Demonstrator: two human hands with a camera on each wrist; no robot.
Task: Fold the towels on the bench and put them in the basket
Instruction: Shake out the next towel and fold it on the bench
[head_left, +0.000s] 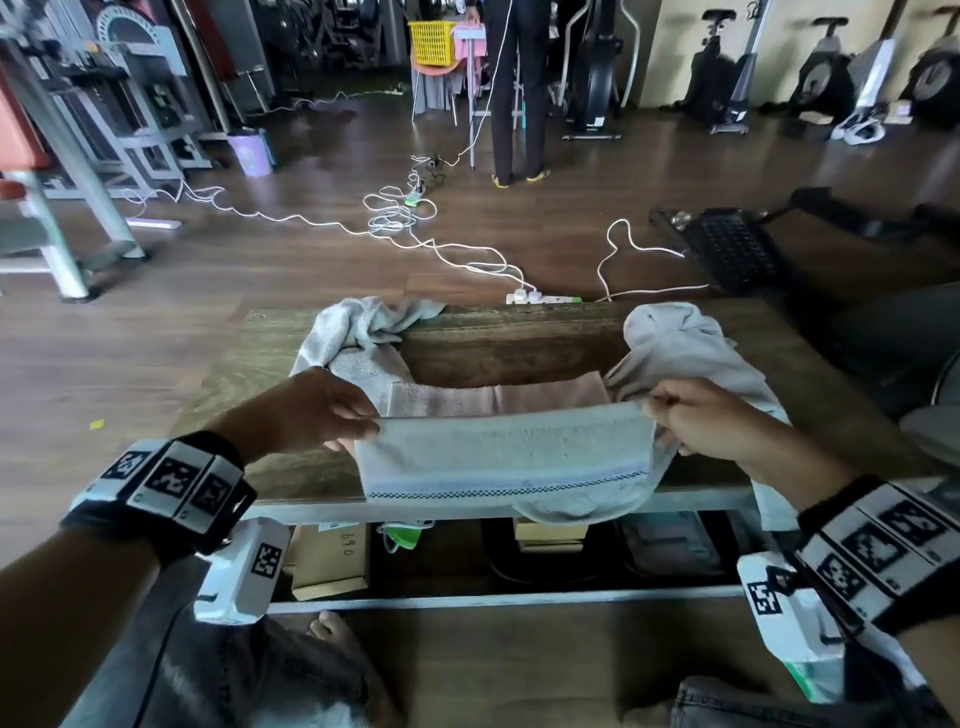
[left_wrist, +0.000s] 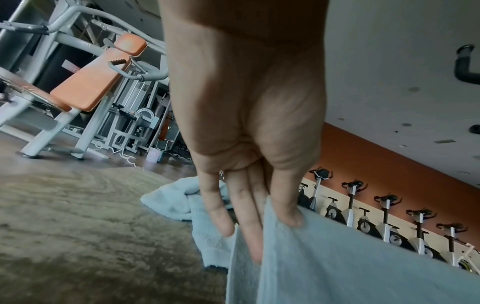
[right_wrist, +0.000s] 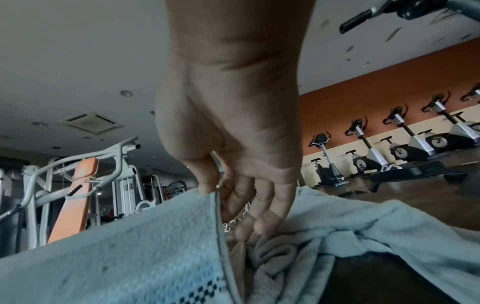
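I hold a light blue towel with a dark patterned stripe stretched over the near edge of the wooden bench. My left hand pinches its left corner between thumb and fingers. My right hand pinches its right corner. A pink towel lies flat on the bench just behind it. A grey towel lies crumpled at the back left, and another pale towel is heaped at the right. A yellow basket stands far off at the back of the room.
Boxes sit on the shelf under the bench. White cables and a power strip lie on the floor beyond it. A person stands near the basket. A gym machine is at the left, with exercise bikes along the far wall.
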